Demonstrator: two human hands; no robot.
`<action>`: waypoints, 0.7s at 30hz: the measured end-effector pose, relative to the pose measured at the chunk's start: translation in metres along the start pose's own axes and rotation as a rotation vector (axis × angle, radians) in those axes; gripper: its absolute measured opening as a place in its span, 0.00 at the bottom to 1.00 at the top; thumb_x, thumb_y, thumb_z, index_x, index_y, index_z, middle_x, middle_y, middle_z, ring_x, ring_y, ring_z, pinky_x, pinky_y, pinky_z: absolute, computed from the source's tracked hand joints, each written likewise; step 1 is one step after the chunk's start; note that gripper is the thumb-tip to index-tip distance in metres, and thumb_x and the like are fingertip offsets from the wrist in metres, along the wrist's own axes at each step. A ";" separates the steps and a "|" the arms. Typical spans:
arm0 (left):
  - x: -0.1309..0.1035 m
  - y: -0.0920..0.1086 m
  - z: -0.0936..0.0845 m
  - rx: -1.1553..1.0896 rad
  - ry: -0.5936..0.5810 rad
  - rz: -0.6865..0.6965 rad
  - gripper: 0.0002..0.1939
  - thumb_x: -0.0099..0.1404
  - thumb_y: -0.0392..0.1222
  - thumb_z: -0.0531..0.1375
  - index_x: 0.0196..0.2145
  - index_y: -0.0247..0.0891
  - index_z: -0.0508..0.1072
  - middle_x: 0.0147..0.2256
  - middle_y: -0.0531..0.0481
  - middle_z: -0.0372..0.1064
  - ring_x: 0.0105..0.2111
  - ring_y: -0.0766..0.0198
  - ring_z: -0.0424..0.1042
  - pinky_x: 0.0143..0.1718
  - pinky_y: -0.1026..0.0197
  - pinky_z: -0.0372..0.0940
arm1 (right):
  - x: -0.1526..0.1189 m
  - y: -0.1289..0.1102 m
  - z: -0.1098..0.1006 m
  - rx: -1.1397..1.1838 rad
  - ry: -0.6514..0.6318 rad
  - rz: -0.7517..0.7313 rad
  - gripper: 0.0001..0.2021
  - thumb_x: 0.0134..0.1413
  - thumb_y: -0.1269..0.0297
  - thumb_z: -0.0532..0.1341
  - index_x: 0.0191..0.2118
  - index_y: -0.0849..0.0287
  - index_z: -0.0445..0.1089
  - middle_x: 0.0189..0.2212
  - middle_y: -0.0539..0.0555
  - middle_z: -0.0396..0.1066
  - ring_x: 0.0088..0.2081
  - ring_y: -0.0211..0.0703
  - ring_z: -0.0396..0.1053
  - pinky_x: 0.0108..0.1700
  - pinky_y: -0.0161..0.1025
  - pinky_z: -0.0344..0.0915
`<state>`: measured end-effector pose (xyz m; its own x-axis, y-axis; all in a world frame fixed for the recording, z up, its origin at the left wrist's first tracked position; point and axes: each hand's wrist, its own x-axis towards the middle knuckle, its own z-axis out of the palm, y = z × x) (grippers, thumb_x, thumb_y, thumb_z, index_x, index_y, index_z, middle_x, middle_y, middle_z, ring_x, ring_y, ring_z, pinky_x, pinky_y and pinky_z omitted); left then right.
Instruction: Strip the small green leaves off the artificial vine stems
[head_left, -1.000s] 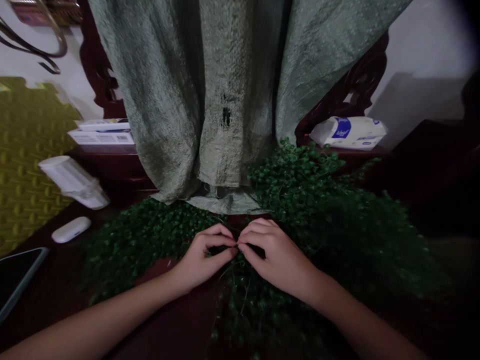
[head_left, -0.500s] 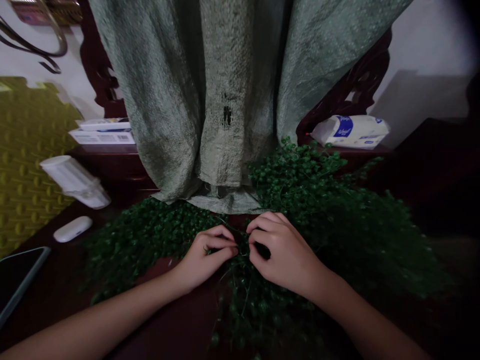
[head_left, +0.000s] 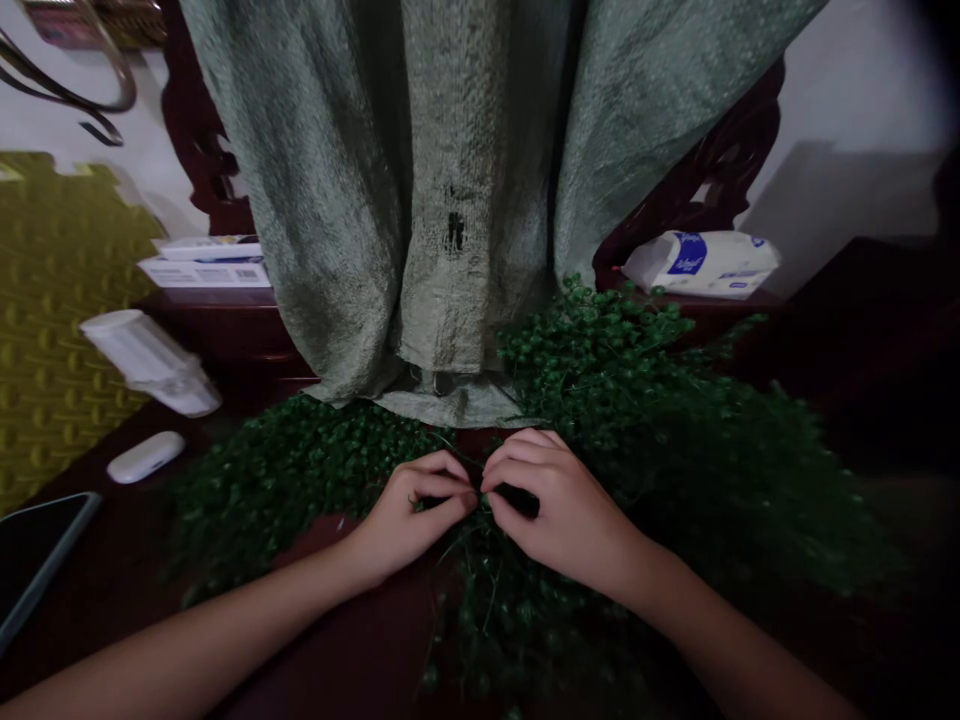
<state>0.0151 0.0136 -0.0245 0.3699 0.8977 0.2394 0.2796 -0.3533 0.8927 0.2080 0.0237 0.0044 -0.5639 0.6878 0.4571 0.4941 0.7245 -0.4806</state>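
My left hand point(head_left: 420, 510) has its thumb and fingers pinched together at the middle, by thin green stems. Close on its right, my right hand point(head_left: 559, 500) pinches at a small green piece, its fingertips nearly meeting those of the left. A large heap of green beaded plant strands point(head_left: 637, 400) lies to the right and below the hands. Another heap of the same strands point(head_left: 300, 460) spreads out on the left. Behind the hands hangs a grey-green woven cloth point(head_left: 450, 300) with a small hole, its lower edge resting between the two heaps.
On the dark red table point(head_left: 337, 640), at the left, are a phone point(head_left: 45, 550), a white case point(head_left: 145, 457) and a white cylinder point(head_left: 154, 362). White boxes point(head_left: 206, 272) and a tissue pack point(head_left: 705, 263) flank the cloth.
My right hand has shifted slightly left, and its thumb and finger have closed in toward my left fingertips. The left hand and the heaps look almost unchanged.
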 end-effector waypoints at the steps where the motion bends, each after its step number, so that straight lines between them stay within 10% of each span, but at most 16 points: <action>1: 0.000 0.000 0.000 0.006 -0.002 0.005 0.13 0.64 0.37 0.59 0.23 0.34 0.78 0.30 0.48 0.68 0.32 0.64 0.67 0.35 0.62 0.60 | 0.000 0.000 0.000 -0.002 0.000 0.004 0.05 0.51 0.76 0.62 0.31 0.58 0.71 0.33 0.49 0.72 0.40 0.40 0.67 0.46 0.41 0.59; 21: 0.001 0.004 -0.001 -0.016 -0.067 -0.026 0.15 0.68 0.41 0.57 0.27 0.35 0.77 0.31 0.49 0.62 0.34 0.63 0.64 0.36 0.62 0.59 | 0.002 -0.002 0.008 -0.084 0.032 0.072 0.06 0.48 0.76 0.62 0.27 0.58 0.70 0.27 0.48 0.72 0.35 0.41 0.67 0.41 0.39 0.60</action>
<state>0.0155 0.0139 -0.0201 0.4211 0.8868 0.1907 0.2762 -0.3256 0.9043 0.2011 0.0235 0.0004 -0.5042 0.7383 0.4480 0.5867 0.6735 -0.4496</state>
